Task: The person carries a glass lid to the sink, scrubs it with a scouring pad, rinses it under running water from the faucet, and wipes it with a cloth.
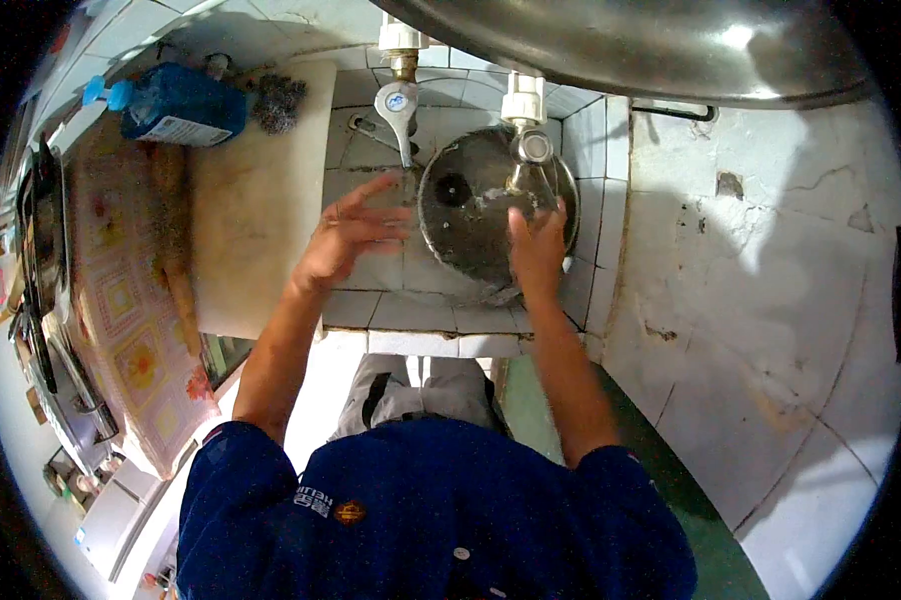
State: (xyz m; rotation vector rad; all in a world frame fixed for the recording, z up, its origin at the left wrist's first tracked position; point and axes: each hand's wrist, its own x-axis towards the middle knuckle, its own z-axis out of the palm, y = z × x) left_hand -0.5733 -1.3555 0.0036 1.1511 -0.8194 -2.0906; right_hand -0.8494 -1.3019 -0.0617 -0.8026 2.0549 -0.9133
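A dark round pan or basin [476, 235] sits in the tiled sink [371, 310], below two taps. My left hand [359, 232] hangs over the sink to the left of the round vessel, its fingers spread and blurred, holding nothing. Over the right part of the vessel is my right hand [539, 245], with thumb and a finger apart, just below the right tap [535, 148]. Whether it touches the vessel or the tap's stream is unclear. The left tap [398, 105] has a white lever pointing down.
A blue bottle [186, 105] and a dark scouring pad [278, 103] are at the upper left, by a pale board [261, 210]. A large metal vessel [651, 45] overhangs the top right. Patterned cloth [136, 300] covers the left surface.
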